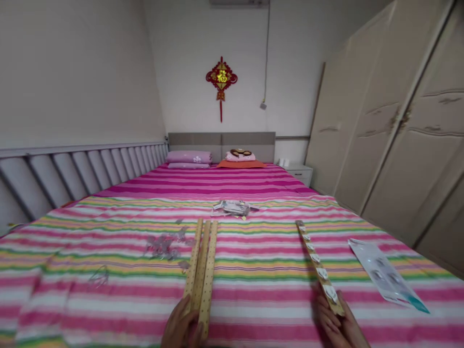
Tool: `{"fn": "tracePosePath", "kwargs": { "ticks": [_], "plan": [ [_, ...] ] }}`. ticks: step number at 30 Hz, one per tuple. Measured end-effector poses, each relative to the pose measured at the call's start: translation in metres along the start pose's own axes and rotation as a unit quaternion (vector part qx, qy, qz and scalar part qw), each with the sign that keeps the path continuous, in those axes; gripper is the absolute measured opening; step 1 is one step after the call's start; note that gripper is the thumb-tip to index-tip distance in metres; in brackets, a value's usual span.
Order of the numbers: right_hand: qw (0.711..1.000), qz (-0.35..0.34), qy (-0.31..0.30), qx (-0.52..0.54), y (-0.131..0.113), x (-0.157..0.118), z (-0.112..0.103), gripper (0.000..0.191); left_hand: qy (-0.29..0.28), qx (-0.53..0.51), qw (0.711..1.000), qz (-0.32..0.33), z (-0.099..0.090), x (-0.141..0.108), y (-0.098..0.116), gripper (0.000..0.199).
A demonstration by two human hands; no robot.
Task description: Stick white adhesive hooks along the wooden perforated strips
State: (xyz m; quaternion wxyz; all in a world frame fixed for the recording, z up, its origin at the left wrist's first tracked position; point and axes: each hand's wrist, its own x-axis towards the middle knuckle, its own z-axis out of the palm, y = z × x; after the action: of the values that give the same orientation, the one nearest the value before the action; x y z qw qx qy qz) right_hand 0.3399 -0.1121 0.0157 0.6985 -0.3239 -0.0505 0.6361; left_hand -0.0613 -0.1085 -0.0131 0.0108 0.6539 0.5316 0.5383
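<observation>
My right hand (335,321) grips the near end of a narrow wooden strip (318,266) that carries a row of several white pieces. Three pale wooden strips with small holes (200,270) lie side by side on the striped cloth, pointing away from me. My left hand (183,326) has its fingers on the near ends of these strips; whether it grips them is unclear. Just left of the strips is a scatter of small translucent purplish pieces (165,244).
A clear package (234,208) lies beyond the strips. On the right is a flat clear packet with a teal end (386,275). A thin clear loop (99,276) rests at left. Farther off are folded bedding (189,157), a headboard, a railing and wardrobes.
</observation>
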Motion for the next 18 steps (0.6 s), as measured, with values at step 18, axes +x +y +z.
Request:
{"fn": "tracePosePath", "kwargs": {
  "ticks": [18],
  "plan": [
    [0.952,0.062,-0.205,-0.217,0.196,-0.010,0.210,0.033,-0.058,-0.426,0.794,-0.430,0.007,0.092,0.038,0.061]
  ]
}}
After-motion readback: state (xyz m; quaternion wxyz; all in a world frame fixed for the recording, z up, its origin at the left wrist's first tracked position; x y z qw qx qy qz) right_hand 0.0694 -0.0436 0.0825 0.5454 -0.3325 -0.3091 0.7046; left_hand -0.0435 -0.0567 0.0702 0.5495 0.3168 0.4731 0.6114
